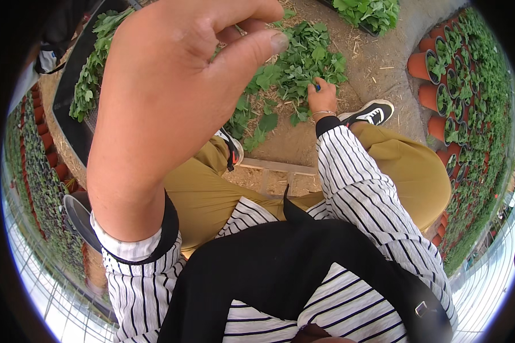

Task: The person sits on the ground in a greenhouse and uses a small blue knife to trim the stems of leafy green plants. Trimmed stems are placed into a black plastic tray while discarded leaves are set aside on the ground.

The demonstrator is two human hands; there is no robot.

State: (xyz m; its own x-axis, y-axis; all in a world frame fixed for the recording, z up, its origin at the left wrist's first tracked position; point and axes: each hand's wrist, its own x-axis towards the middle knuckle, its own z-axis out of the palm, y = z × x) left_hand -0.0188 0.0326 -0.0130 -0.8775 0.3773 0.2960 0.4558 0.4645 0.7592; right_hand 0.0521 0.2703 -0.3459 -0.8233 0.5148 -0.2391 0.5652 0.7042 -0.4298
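My left hand is raised close to the camera, its thumb and fingers bent towards each other; whether anything sits between the fingertips cannot be seen. Below and beyond it, a loose heap of cut leafy green stems lies on the ground. At the heap's near edge, my right hand has its fingers curled around a small blue object, mostly hidden in the grip. Some loose leaves lie nearer my feet, partly behind my left hand.
A black tray with leafy cuttings stands at the left, and another bunch of cuttings at the top. Terracotta-coloured pots with plants line the right side. My shoes flank a wooden slatted frame on the straw-strewn ground.
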